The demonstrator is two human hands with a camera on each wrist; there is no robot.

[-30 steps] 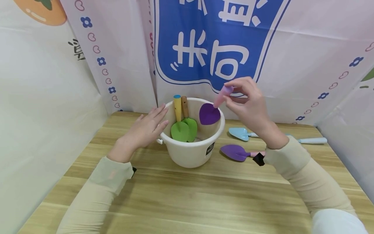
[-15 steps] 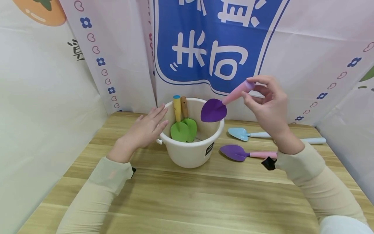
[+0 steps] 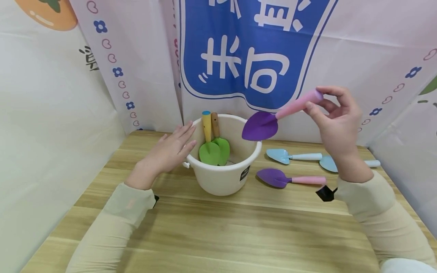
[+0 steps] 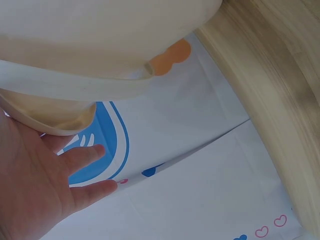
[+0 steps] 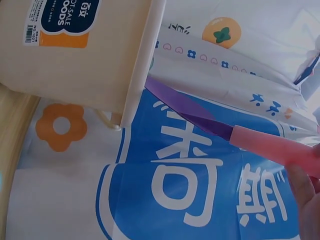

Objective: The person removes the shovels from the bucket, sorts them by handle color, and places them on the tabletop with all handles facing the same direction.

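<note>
My right hand [image 3: 338, 121] pinches the end of a pink handle on a purple-bladed trowel [image 3: 260, 126]. In the head view the blade overlaps the right rim of a white bucket [image 3: 222, 182]; the right wrist view shows the trowel [image 5: 190, 111] tilted, its tip close by the rim. Fingers extended, my left hand [image 3: 167, 151] rests on the bucket's left rim. The left wrist view has this hand [image 4: 45, 180] at the bucket's edge. Inside the bucket lean a yellow-handled green trowel [image 3: 209, 153] and a wooden-handled green trowel [image 3: 223, 148].
On the wooden table [image 3: 205, 231], right of the bucket, lies a second purple trowel [image 3: 274, 177] with a pink handle. Behind it are a light blue trowel [image 3: 279, 155] and another blue trowel [image 3: 328, 163], partly behind my right wrist. A printed cloth [image 3: 341, 68] hangs at the back.
My right hand has moved to the right with the pink-handled trowel, whose blade has come up from inside the bucket to its right rim. The left hand has stayed put.
</note>
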